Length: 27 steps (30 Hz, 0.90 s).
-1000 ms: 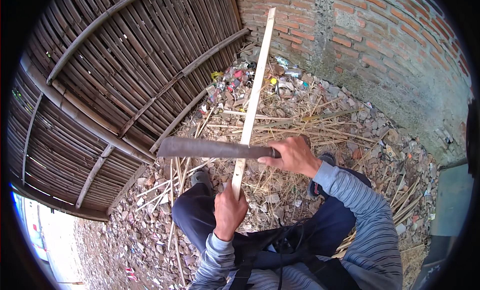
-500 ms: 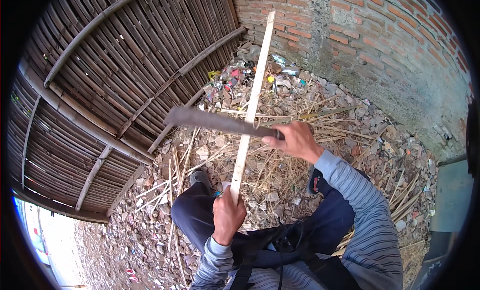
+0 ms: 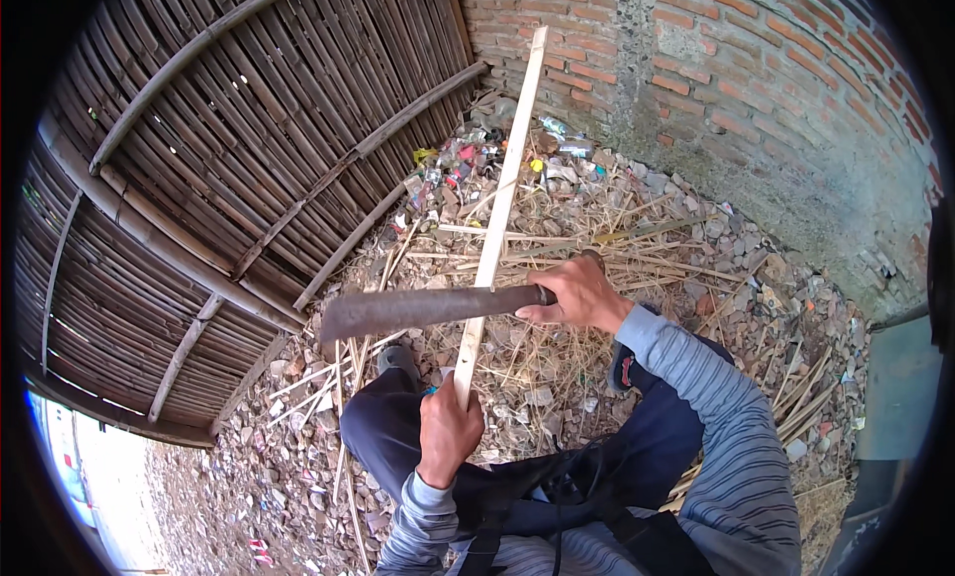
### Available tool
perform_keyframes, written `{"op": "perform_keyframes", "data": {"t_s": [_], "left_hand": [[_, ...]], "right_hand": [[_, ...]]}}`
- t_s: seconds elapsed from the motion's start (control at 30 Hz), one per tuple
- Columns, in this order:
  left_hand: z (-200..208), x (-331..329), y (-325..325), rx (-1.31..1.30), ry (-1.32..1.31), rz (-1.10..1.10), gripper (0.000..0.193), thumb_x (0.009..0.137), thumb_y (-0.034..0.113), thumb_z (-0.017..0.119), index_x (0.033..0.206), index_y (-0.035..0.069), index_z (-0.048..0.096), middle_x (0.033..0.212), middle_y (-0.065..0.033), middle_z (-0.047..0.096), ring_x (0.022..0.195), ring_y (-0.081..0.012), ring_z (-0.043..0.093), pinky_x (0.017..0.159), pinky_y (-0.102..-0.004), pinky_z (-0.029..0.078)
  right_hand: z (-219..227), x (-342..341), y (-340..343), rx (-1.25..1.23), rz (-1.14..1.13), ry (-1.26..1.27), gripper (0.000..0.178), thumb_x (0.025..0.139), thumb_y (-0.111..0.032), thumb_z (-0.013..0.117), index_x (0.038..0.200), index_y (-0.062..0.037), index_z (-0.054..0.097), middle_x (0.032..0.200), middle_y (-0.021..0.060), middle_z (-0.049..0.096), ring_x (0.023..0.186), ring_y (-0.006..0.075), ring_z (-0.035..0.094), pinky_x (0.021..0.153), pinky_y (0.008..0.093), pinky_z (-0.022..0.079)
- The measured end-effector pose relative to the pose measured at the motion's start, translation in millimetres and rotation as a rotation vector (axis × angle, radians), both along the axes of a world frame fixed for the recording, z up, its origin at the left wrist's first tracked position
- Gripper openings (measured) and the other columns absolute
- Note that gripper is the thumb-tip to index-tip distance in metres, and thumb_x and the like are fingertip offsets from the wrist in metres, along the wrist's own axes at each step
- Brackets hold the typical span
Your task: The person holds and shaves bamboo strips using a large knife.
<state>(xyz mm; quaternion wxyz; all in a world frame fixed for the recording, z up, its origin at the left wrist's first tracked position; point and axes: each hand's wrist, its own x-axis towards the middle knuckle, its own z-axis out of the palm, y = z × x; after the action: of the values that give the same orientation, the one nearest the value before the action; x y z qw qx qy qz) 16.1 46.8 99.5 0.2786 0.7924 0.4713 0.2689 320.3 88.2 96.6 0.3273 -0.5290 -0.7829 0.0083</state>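
Note:
My left hand (image 3: 451,432) is closed round the near end of a long, pale bamboo strip (image 3: 508,183), which slants up and away toward the brick wall. In my right hand (image 3: 579,295) is the handle of a machete (image 3: 418,311), its broad dark blade pointing left. The blade lies across the strip, over its lower half, a short way beyond my left hand. Part of the strip is hidden under the blade. Whether the edge touches the strip or hangs just above it, I cannot tell.
Thin bamboo splints (image 3: 637,261) and shavings are strewn over stony rubble (image 3: 298,477) between and beyond my feet. Colourful litter (image 3: 468,156) lies in the far corner. A bamboo-slat wall (image 3: 269,128) stands on the left, a brick wall (image 3: 756,98) on the right.
The machete has come down along the strip toward me, and its blade now lies more level. My left hand and the strip have barely shifted.

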Motion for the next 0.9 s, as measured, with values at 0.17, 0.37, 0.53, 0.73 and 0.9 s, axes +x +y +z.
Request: {"op": "perform_keyframes", "data": {"t_s": [0.17,0.37,0.53,0.73,0.9], "left_hand": [[-5,-2,4,-0.014,0.000,0.012,0.017,0.088,0.006,0.065,0.097,-0.008,0.062,0.074,-0.0301,0.066,0.071,-0.0493,0.067,0.067,-0.0549,0.053],[-6,0,5,0.031,-0.015,0.028,0.014,0.088,0.005,0.064,0.095,-0.007,0.061,0.070,-0.0298,0.064,0.068,-0.0492,0.067,0.064,-0.0538,0.054],[3,0,-7,-0.055,-0.035,0.029,0.011,0.088,0.004,0.064,0.091,-0.006,0.061,0.069,-0.0290,0.064,0.068,-0.0489,0.067,0.064,-0.0529,0.054],[-7,-7,-10,-0.050,-0.009,0.039,0.012,0.088,0.004,0.065,0.092,-0.006,0.062,0.071,-0.0297,0.065,0.070,-0.0498,0.067,0.066,-0.0537,0.055],[-12,-3,-2,-0.011,0.006,0.020,0.016,0.087,0.005,0.066,0.098,-0.006,0.064,0.073,-0.0312,0.066,0.073,-0.0505,0.068,0.066,-0.0562,0.055]], "right_hand": [[-8,-12,-5,0.023,-0.077,-0.015,0.076,0.094,-0.078,0.055,0.098,-0.0053,0.078,0.051,0.0104,0.060,0.045,0.0254,0.062,0.049,0.0436,0.051],[-4,-40,-18,0.052,0.067,-0.022,0.074,0.094,-0.080,0.052,0.091,-0.0091,0.073,0.055,0.0065,0.062,0.045,0.0223,0.063,0.041,0.0392,0.047],[-6,5,6,-0.006,-0.051,-0.038,0.076,0.092,-0.082,0.052,0.085,-0.0101,0.074,0.051,0.0027,0.058,0.042,0.0191,0.060,0.040,0.0360,0.046],[-3,9,8,0.025,-0.177,0.010,0.073,0.095,-0.077,0.054,0.090,-0.0073,0.075,0.053,0.0036,0.060,0.040,0.0200,0.057,0.043,0.0378,0.048],[-15,-21,-7,0.157,0.066,-0.113,0.077,0.094,-0.080,0.053,0.103,-0.0090,0.080,0.054,0.0053,0.061,0.043,0.0197,0.060,0.042,0.0379,0.048]]}}
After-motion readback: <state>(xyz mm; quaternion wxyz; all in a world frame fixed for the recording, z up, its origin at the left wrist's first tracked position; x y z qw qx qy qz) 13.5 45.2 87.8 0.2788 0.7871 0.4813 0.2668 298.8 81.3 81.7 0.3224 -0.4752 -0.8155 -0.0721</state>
